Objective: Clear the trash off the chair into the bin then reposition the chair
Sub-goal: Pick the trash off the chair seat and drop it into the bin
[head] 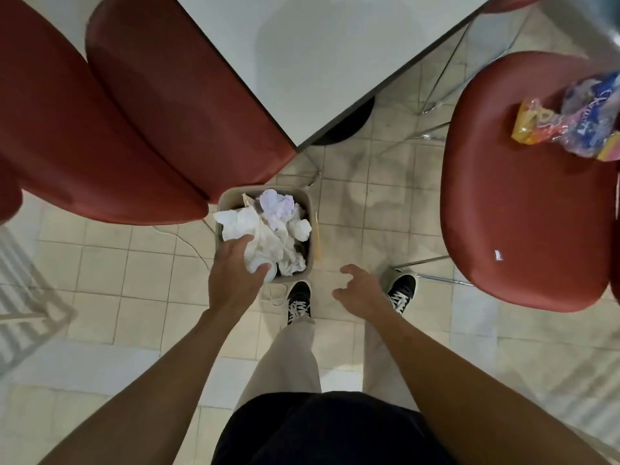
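- The red chair (523,209) is seen on the right, standing well apart from the table (302,62), its seat turned out toward the floor; it is judged not yet repositioned.
- Two more red chairs (134,129) are seen tucked at the table's left side, which gives a fair model for where the right one is to end up.
- The bin (231,196) is placed on the tiled floor just ahead of the shoes, packed high with crumpled white paper (268,236); some of it is heaped above the rim.
- The left hand (235,276) is held over the bin's near-left corner, fingers spread and flat on the paper, gripping nothing that can be made out; a press-down is judged to be the step in hand.
- That press is best made with a flat palm, straight down at the middle of the heap, so that nothing is tipped over the rim and room is made.
- The right hand (360,290) is held loose and empty beside the bin, fingers lightly curled.
- Colourful plastic wrappers (570,125) are still lying on the chair's far corner, partly cut by the frame edge; these are to be gathered in one pinch, since crinkled film is likely to slip.
- A small white scrap (499,255) is seen near the seat's front edge, easily missed.
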Action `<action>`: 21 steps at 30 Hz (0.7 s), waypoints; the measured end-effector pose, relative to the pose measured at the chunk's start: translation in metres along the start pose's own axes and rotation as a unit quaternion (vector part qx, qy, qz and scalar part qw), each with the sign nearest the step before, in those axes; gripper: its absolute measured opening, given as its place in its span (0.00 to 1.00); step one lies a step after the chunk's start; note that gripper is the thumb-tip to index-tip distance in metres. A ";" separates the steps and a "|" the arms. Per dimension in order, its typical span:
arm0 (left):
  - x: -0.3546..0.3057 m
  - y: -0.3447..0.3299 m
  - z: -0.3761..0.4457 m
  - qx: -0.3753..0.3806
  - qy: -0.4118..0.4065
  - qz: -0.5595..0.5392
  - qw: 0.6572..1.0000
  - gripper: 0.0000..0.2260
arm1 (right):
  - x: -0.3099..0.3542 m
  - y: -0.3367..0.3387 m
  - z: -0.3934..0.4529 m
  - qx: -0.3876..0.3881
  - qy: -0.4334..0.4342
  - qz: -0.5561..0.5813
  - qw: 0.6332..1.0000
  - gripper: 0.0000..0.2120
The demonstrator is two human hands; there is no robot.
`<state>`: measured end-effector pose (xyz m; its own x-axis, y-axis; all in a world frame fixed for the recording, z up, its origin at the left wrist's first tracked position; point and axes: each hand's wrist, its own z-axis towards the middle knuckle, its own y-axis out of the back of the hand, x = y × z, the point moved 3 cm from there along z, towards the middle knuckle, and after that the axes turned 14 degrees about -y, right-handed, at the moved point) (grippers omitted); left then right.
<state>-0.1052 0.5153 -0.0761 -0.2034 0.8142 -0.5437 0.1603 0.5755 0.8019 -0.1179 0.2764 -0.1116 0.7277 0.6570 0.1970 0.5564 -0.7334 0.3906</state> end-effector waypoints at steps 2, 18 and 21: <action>-0.015 -0.002 -0.001 -0.017 -0.027 0.006 0.999 0.26 | -0.018 0.008 0.000 0.004 -0.011 0.010 1.000 0.24; -0.214 -0.124 0.043 0.145 -0.168 0.033 0.974 0.24 | -0.125 0.167 0.035 -0.108 -0.060 0.131 0.984 0.21; -0.255 -0.159 0.051 0.171 -0.198 0.032 0.965 0.23 | -0.156 0.199 0.054 -0.142 -0.096 0.132 0.976 0.14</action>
<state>-0.0299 0.2196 -0.0773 0.1919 0.7748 -0.6024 0.4827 0.4599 0.7453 -0.0989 0.0184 -0.1130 0.9074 0.3871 0.1638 0.2252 -0.7768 0.5881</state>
